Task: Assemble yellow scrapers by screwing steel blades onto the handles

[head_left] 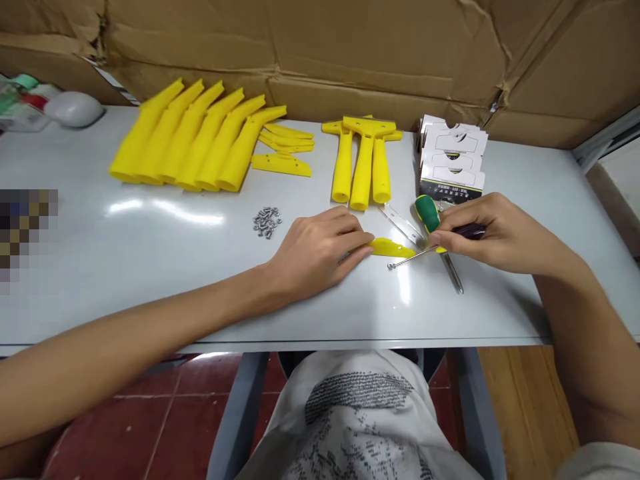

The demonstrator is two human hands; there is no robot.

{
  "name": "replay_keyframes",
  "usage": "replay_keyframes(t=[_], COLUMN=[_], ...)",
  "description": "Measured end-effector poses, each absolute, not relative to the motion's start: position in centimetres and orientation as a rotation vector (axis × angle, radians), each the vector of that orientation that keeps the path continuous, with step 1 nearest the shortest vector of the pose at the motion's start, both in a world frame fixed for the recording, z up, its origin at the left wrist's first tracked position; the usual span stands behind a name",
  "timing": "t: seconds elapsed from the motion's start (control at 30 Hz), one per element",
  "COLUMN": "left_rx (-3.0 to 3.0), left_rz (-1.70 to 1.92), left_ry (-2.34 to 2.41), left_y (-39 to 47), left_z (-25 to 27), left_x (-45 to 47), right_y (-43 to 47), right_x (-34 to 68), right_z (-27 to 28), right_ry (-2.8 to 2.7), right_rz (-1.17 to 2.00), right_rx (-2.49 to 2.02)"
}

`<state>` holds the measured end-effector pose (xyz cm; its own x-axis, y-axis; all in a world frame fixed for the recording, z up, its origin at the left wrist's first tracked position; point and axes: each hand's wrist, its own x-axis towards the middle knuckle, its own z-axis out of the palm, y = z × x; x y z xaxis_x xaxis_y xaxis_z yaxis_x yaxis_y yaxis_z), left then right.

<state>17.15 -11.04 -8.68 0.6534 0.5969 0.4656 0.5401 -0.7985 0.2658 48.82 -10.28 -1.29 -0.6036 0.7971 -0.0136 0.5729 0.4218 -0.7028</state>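
Smooth plastic strip (393, 249), shiny metal screws (267, 222), glossy tabletop (165, 260) (streaked with glare), matt cardboard (360, 47), cloth shirt (365, 397)

Cards (453, 175), shirt (360, 427) — nothing legible.

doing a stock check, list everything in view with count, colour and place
Table: one, pale grey, centre
Handles: six, yellow, rear left
Loose flat pieces: several, yellow, beside handles
T-shaped tools: three, yellow, rear middle
Screws: uncounted pile, silver, table middle
Cards: uncounted stack, white and black, rear right
Shiny strips: at least one, before T-shaped tools
Green-handled tool: one, green and yellow, by right hand
Screwdriver: one, dark handle, in right hand
Worked flat piece: one, yellow, at left fingertips
Round object: one, whitish, far left
Cardboard: brown, behind table
Floor tiles: red, below
Shirt: one, white, dark print, bottom middle
Hands: two, left and right, bare, over table
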Motion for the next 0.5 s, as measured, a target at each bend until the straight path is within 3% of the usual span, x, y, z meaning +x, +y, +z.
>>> replay_keyframes(t=[0.23,0.5], left_rx=[2.889,2.928], left_rz=[0.902,0.941], left_ry=[0.973,0.725], left_y=[-11.23,-11.51], left_z=[-8.68,-8.09], left_x=[17.38,17.34], right_y=[-10.58,-10.74], right_x=[48.31,48.04], right_z=[-1.66,-1.62], right_ry=[-2.39,-2.373], right_rz=[0.825,0.858], right_rx=[-1.169,-1.099])
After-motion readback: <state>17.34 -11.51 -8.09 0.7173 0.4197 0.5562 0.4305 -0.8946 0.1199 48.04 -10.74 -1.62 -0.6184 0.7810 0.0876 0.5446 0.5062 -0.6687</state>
